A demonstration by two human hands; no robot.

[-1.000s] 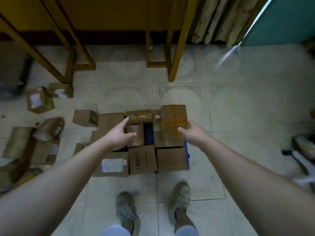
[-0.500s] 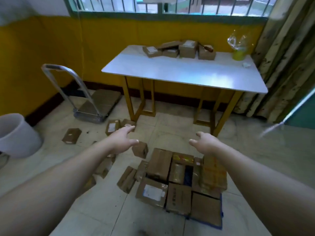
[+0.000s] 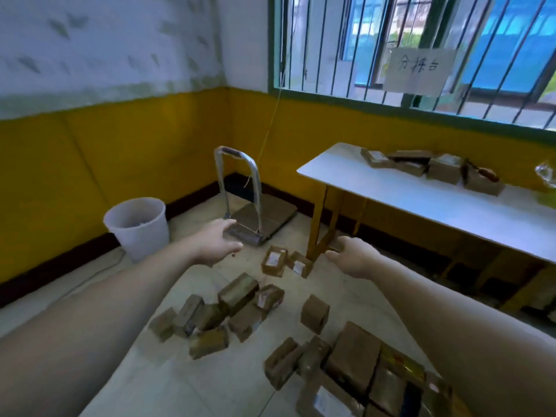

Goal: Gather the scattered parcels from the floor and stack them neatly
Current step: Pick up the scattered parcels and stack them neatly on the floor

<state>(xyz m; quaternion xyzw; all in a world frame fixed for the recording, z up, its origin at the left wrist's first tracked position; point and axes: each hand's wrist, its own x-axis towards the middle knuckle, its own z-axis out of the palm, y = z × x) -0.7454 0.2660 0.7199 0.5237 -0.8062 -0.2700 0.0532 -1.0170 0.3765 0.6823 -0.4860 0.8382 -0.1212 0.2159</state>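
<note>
Bin: a white bin [image 3: 137, 227] stands on the tiled floor against the yellow wall at the left; well apart from the parcels.
Left hand: the left hand [image 3: 218, 245] is stretched forward above the floor; fingers spread loosely and the thumb out; it holds nothing and touches nothing.
Loose heap: the scattered parcels [image 3: 210, 316] lie below and ahead of the left forearm; brown boxes tilted at different angles, several touching; one larger box sits on top at the heap's right side.
Trolley: a platform trolley [image 3: 264, 215] with an upright metal handle stands in the corner, just beyond the left hand's fingertips in this view.
Labelled pair: two small parcels [image 3: 273, 260] with white labels lie side by side on the floor between the hands, close to the table leg.
Lone parcel: a single brown parcel [image 3: 314, 313] stands apart, between the heap and the packed group.
Right hand: the right hand [image 3: 356, 258] is held out, back upward; fingers relaxed and slightly bent; nothing in its grasp.
Packed group: the gathered parcels [image 3: 355, 365] sit tight together on the floor at lower right, under the right forearm; some lie on others; the lower edge is cut off by the frame.
Table: a white table [image 3: 436, 212] on yellow legs stands under the barred window; more table parcels [image 3: 442, 168] lie along its far edge.
Sign: a paper sign [image 3: 419, 70] hangs on the window bars.
</note>
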